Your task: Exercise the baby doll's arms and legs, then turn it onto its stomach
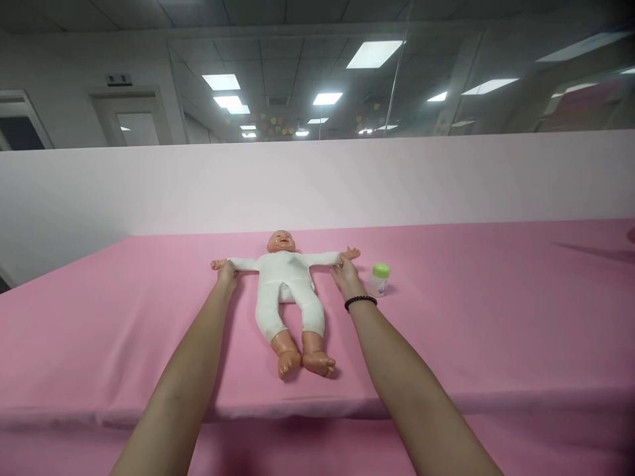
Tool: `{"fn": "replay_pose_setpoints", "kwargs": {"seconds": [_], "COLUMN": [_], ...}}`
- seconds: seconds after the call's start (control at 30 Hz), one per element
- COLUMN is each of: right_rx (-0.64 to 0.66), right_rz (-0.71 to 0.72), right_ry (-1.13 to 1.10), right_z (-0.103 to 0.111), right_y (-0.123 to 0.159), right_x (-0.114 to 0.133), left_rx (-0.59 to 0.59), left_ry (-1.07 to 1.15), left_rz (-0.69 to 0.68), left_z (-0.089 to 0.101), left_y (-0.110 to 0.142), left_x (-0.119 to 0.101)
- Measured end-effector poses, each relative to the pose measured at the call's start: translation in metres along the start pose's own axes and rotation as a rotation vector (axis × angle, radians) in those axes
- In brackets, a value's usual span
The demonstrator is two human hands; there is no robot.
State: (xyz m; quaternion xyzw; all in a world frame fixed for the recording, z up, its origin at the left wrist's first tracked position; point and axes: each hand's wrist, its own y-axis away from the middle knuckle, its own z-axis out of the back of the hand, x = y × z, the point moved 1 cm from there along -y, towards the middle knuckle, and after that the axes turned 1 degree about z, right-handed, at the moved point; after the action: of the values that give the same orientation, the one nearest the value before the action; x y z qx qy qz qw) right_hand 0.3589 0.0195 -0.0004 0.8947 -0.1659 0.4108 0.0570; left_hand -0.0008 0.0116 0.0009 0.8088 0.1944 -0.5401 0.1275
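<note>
A baby doll [286,284] in a white one-piece suit lies on its back on the pink table [124,317], arms spread, bare feet toward me. My left hand [227,272] is closed round the doll's arm sleeve on the left side, near its wrist. My right hand [346,274], with a black bead bracelet at the wrist, grips the end of the other sleeve near the doll's hand. A small baby bottle [380,278] with a green cap stands just right of my right hand, apart from it.
A low pale pink partition wall [317,185] runs along the table's far edge. The table's front edge [317,406] lies below the doll's feet. A dark shadow and a small red object [632,235] sit at the far right edge.
</note>
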Motion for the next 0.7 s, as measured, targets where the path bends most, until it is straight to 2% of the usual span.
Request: {"fn": "replay_pose_setpoints", "kwargs": {"seconds": [0.1,0.17,0.23,0.3,0.33,0.4,0.47,0.53,0.63,0.7], "right_rx": [0.152,0.357,0.591,0.774,0.827,0.878,0.863,0.739,0.344,0.144], "right_rz": [0.035,0.096,0.115,0.072,0.049,0.040,0.094,0.137,0.130,0.122], "right_ry": [-0.041,-0.009,0.141,0.373,0.473,0.553,0.449,0.277,0.049,0.012], "right_z": [-0.012,-0.023,-0.033,-0.039,-0.040,-0.043,-0.045,-0.045,-0.036,-0.022], "right_y": [0.009,0.020,0.032,0.043,0.047,0.053,0.054,0.047,0.025,0.010], "right_x": [0.003,0.007,0.009,0.008,0.008,0.006,0.006,0.005,0.002,-0.002], "left_rx": [0.065,0.242,0.503,0.696,0.745,0.757,0.722,0.601,0.257,0.110], "left_ry": [0.040,-0.007,-0.164,-0.333,-0.386,-0.412,-0.361,-0.233,0.029,0.107], "left_rz": [-0.093,-0.209,-0.273,-0.251,-0.227,-0.194,-0.187,-0.170,-0.111,-0.064], "left_z": [-0.008,-0.017,-0.025,-0.028,-0.028,-0.026,-0.022,-0.018,-0.010,-0.004], "left_y": [0.010,0.022,0.034,0.043,0.046,0.046,0.041,0.033,0.017,0.008], "left_x": [-0.007,-0.011,-0.013,-0.012,-0.012,-0.012,-0.013,-0.014,-0.014,-0.011]}}
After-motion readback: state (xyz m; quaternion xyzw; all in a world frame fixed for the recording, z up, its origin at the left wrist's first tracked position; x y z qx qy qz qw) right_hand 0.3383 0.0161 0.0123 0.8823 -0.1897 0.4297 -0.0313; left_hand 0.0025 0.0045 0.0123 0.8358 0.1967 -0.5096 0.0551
